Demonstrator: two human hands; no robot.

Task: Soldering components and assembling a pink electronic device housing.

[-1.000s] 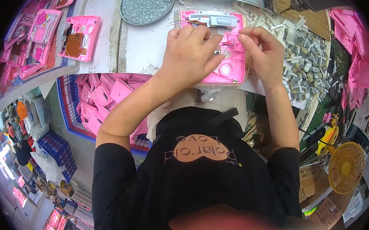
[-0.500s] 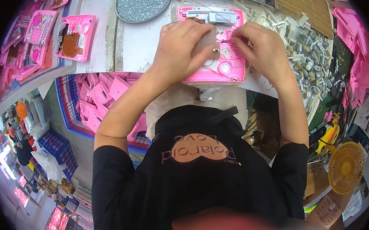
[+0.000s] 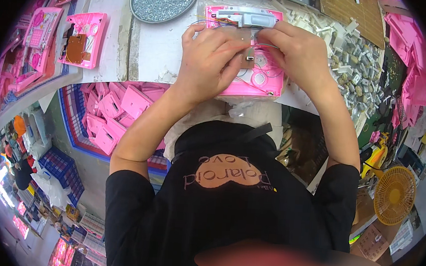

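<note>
A pink plastic housing lies open on the worktable in front of me, with a grey plastic part across its far end. My left hand grips a brown circuit board over the middle of the housing, thumb at its near edge. Thin coloured wires run out beside the grey part and loop over the housing. My right hand is closed in a pinch just right of the board's far edge, at the thin wires; its fingertips partly hide what they hold.
A round tray of screws stands at the far left. Small white and metal parts are heaped on the right. Another pink housing with a board lies on the left. Below the table edge is a crate of pink shells; a yellow fan stands at lower right.
My right hand has shifted slightly away from me and left, toward the board's far edge. My left hand stays on the board, its fingers slightly rearranged. More coloured wires show beside the grey part.
</note>
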